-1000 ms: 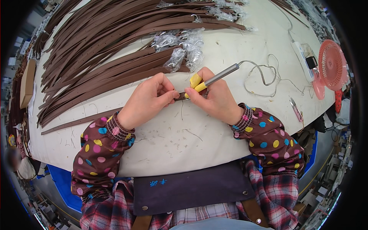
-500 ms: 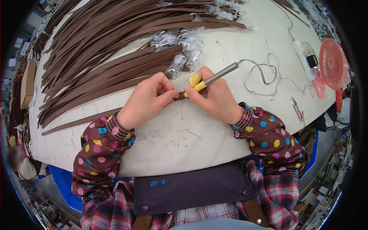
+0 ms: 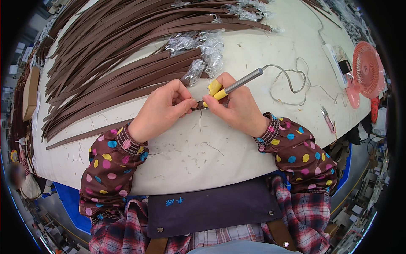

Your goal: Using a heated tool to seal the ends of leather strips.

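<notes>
Near the middle of the table, my left hand (image 3: 163, 110) pinches a long brown strap (image 3: 80, 137), which trails off to the lower left. My right hand (image 3: 237, 106) grips a pen-like corded tool (image 3: 246, 78) with a silver body and yellow front, held slanting, its tip down at the strap's end between my hands. A yellow wrap (image 3: 214, 87) is around a right-hand finger. The exact contact at the tip is partly hidden by my fingers. Just beyond my hands lie many brown straps (image 3: 105, 63), some ends in clear plastic wrap (image 3: 194, 72).
The white table (image 3: 198, 161) has a pink fan (image 3: 364, 70), a white power strip (image 3: 334, 59) with a black plug, loose grey cord and pink-handled snips (image 3: 327, 119) on the right. A cardboard box (image 3: 30, 93) stands at left. Another person (image 3: 23, 178) is at the far left.
My hands stay in nearly the same pose on the strap and tool. Only very slight shifts show in the tool and in the whole view.
</notes>
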{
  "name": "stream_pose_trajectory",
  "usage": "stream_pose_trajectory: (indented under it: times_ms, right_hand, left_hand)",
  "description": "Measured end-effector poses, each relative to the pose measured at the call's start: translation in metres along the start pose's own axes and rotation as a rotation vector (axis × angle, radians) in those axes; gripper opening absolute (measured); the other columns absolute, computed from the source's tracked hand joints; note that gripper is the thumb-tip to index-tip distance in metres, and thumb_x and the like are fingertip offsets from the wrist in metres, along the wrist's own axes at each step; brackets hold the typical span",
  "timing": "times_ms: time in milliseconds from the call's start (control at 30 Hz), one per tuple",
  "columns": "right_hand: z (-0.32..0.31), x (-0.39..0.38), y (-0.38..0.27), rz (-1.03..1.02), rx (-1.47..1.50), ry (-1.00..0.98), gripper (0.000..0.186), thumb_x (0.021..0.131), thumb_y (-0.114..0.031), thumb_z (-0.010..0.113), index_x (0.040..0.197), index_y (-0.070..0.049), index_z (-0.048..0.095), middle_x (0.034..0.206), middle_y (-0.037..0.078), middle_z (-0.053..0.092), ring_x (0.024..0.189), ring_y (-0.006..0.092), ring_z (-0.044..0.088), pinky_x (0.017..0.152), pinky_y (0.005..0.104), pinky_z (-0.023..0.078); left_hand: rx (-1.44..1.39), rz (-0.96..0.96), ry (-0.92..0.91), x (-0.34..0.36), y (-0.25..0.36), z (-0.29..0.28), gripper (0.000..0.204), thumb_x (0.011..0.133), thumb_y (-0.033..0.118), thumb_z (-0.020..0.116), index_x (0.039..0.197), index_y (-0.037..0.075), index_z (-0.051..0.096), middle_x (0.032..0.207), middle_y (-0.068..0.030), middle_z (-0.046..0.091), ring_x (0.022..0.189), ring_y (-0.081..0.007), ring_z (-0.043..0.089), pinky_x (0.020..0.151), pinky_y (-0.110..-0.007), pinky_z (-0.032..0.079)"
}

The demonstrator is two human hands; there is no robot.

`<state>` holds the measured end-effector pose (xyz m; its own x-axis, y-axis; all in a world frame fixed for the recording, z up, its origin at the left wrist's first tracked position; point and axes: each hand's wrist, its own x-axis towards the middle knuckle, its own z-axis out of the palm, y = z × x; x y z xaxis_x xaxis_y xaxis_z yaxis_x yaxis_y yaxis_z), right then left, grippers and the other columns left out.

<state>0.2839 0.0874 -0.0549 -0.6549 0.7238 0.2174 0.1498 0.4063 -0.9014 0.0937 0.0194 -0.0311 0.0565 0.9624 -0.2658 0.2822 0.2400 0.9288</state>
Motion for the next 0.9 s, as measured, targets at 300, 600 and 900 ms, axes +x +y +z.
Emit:
stream_pose_trajectory:
  times_ms: [300,600,900]
  right_hand:
    - [0.0011,-0.0002,0.0022,-0.009,0.043,0.038,0.027,0.082,-0.014,0.067,0.090,-0.003,0.044,0.070,0.008,0.056,0.054,0.0149,0.053,0.050,0.0268,0.043]
    - [-0.0016,0.0016,-0.0024,0.037,0.022,-0.005,0.020,0.087,-0.010,0.064,0.091,-0.003,0.045,0.076,0.001,0.056,0.066,0.0043,0.053,0.056,0.0194,0.043]
    - [-0.0014,0.0011,-0.0001,0.043,0.012,-0.015,0.021,0.087,-0.010,0.064,0.092,-0.003,0.045,0.077,0.002,0.056,0.066,0.0044,0.054,0.056,0.0196,0.044]
  left_hand:
    - [0.006,0.010,0.007,-0.0008,0.0006,-0.0007,0.014,0.088,0.008,0.061,0.086,0.000,0.049,0.077,-0.0029,0.059,0.070,-0.0074,0.059,0.059,-0.021,0.047]
    - [-0.008,-0.008,0.071,0.0000,0.0040,0.0029,0.016,0.090,0.009,0.059,0.086,0.000,0.047,0.079,-0.0044,0.060,0.069,-0.0076,0.059,0.055,-0.021,0.047]
    - [-0.060,-0.037,0.067,0.0004,0.0054,0.0041,0.016,0.091,0.010,0.059,0.086,0.001,0.047,0.079,-0.0038,0.060,0.071,-0.0068,0.059,0.056,-0.020,0.048]
